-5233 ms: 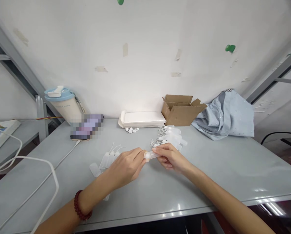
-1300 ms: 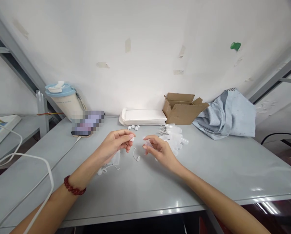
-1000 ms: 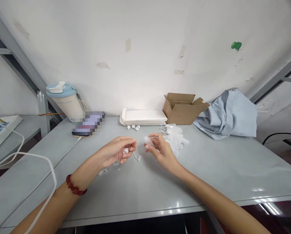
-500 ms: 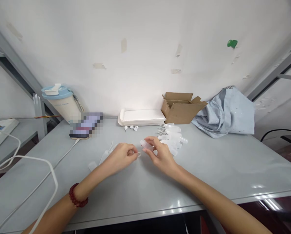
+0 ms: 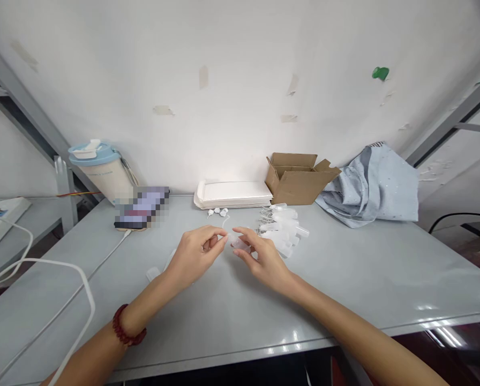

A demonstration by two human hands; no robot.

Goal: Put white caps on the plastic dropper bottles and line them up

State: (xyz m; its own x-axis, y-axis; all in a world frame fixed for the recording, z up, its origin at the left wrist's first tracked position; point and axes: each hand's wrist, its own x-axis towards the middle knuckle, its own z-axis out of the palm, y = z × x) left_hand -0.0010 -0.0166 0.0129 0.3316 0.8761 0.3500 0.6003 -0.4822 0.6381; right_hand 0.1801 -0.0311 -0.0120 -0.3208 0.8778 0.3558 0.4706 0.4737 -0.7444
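Observation:
My left hand point(image 5: 200, 252) is closed in a pinch on a thin white cord point(image 5: 225, 220), whose free end sticks up above the fingertips. Between the thumb and fingers of my right hand point(image 5: 266, 257) is a small translucent plastic piece point(image 5: 241, 245) with a reddish spot at its left end. The two hands' fingertips nearly meet over the table. A pile of translucent plastic pieces point(image 5: 286, 230) with thin white cords lies just beyond my right hand. Another clear piece point(image 5: 153, 273) lies by my left forearm, partly hidden.
Several small white bits point(image 5: 218, 213) lie before a stack of white envelopes point(image 5: 234, 193). Behind stand an open cardboard box point(image 5: 300, 185) and a bunched pale-blue cloth point(image 5: 372, 187). At left are a tumbler point(image 5: 99, 171), a phone point(image 5: 143, 206) and a white cable point(image 5: 87, 284).
My left hand has risen slightly, and the cord now points upward from its fingertips instead of forming a small loop beside them. My right hand and its plastic piece have dipped slightly.

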